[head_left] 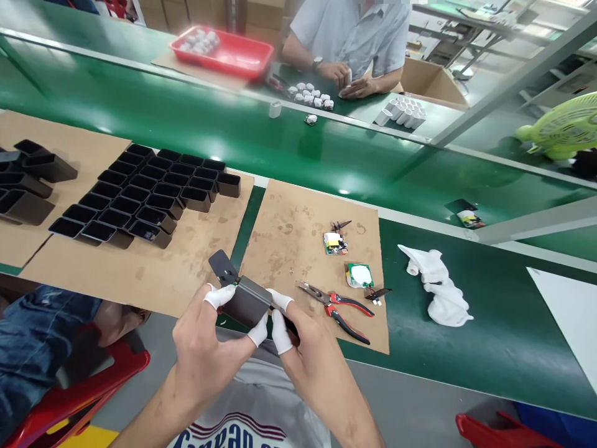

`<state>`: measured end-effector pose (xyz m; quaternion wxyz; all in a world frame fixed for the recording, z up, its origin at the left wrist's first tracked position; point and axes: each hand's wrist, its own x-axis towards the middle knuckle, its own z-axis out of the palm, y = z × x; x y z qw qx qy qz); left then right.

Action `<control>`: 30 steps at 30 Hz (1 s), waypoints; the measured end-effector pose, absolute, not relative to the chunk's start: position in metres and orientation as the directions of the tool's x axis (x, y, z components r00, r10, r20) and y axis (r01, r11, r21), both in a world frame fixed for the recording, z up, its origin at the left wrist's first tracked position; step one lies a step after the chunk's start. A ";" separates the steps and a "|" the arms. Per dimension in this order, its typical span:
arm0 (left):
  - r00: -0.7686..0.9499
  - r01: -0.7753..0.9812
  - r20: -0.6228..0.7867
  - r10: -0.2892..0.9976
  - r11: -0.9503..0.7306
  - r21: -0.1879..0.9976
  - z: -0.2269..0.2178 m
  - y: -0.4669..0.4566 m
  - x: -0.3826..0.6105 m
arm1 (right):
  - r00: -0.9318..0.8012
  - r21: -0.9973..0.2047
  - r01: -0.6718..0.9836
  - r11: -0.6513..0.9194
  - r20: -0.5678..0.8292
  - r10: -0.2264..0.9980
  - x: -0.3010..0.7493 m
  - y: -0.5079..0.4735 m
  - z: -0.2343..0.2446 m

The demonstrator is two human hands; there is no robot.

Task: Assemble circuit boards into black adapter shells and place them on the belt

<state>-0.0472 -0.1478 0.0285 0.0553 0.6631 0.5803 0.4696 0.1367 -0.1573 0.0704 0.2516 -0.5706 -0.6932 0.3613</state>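
Above the table's near edge, a black rectangular plastic casing [247,303] is tilted in my left hand [209,336], gripped between finger and thumb. From its far left end sticks a black end plate [222,267], with a bit of green circuit board beside it. My right hand [303,342] is closed at the casing's right end, pinching a dark piece [290,323] mostly hidden by the fingers. White finger cots cover several fingertips. Right of my hands, red-and-black pliers [336,306] lie on cardboard [289,218], near two small circuit boards [334,242] with black end plates attached.
Rows of black casings [153,190] stand on cardboard at left. White cloth [441,286] lies right of the pliers. Across the green bench [196,118], a co-worker's hands [352,84] handle small white parts by a red tray [247,59]. A green fan [564,127] stands far right.
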 end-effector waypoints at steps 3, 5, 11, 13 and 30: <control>-0.102 0.726 0.551 0.828 -0.317 0.611 0.023 -0.150 -0.050 | -0.190 -0.844 0.536 0.027 -0.090 0.978 0.133 -0.158 0.063; -0.079 0.729 0.547 0.833 -0.326 0.602 0.021 -0.151 -0.051 | -0.170 -0.854 0.521 0.001 -0.103 0.980 0.131 -0.159 0.061; -0.023 0.739 0.548 0.836 -0.355 0.572 0.019 -0.154 -0.053 | -0.118 -0.877 0.477 -0.060 -0.132 0.984 0.130 -0.167 0.053; -0.049 0.722 0.527 0.849 -0.335 0.606 0.019 -0.154 -0.053 | -0.099 -0.876 0.480 -0.051 -0.112 0.989 0.129 -0.170 0.050; 0.016 -0.197 -0.306 0.952 0.303 0.933 0.021 -0.123 -0.052 | 0.060 -0.698 0.716 0.013 0.080 0.995 0.197 -0.143 0.039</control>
